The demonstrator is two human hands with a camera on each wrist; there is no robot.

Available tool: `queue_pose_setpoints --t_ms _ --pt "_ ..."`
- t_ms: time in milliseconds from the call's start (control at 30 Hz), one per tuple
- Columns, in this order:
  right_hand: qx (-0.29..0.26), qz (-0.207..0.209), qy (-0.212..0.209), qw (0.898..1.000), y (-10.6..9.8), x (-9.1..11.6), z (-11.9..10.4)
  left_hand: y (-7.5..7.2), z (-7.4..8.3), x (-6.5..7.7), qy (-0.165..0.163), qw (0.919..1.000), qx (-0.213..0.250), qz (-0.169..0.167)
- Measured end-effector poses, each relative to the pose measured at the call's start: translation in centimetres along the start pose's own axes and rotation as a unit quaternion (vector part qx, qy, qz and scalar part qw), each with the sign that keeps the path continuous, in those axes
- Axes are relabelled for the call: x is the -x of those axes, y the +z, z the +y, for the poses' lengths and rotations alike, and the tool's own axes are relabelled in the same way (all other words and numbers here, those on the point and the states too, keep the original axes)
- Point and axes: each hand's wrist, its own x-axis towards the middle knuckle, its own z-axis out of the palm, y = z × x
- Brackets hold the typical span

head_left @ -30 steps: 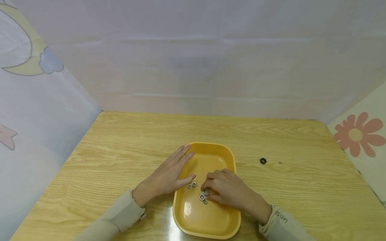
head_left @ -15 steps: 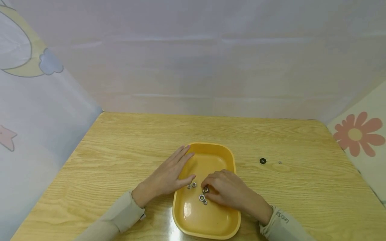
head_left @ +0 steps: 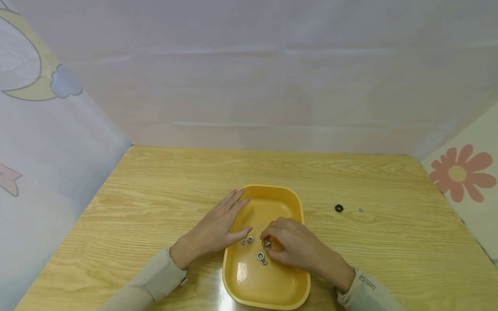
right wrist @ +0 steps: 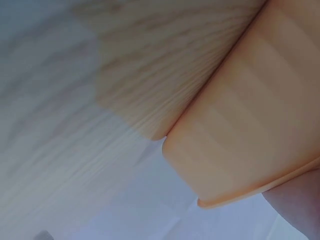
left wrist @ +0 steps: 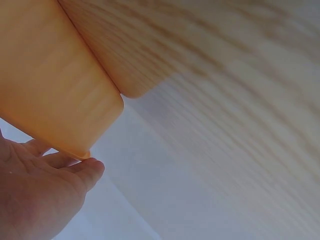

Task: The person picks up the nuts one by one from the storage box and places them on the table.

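A yellow plastic tray [head_left: 272,297] stands on the wooden table, with several small metal nuts inside. My left hand [head_left: 218,224] lies across the tray's left rim, fingers straight and spread. In the left wrist view its fingertips [left wrist: 92,170] rest at the rim. My right hand [head_left: 289,242] reaches in over the right rim and pinches a silver nut [head_left: 266,243] between thumb and fingers. Just below it lie a larger nut [head_left: 260,256] and a smaller nut [head_left: 265,262]. Two more nuts [head_left: 250,239] sit by my left thumb.
To the right of the tray, a black nut [head_left: 339,208] and a tiny silver nut [head_left: 361,210] lie on the wooden table [head_left: 175,181]. Pale printed curtains surround the table at the back and sides.
My right fingers have closed on the silver nut and drawn it slightly up, away from the two nuts beneath it. My left hand has stayed in place.
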Motion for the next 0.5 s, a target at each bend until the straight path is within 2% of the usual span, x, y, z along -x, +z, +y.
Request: queue_pose_setpoints --t_ms 500 --pt "-0.001 0.035 0.011 0.999 -1.0 0.2 0.33 -0.12 0.05 0.02 0.004 1.0 0.001 0.004"
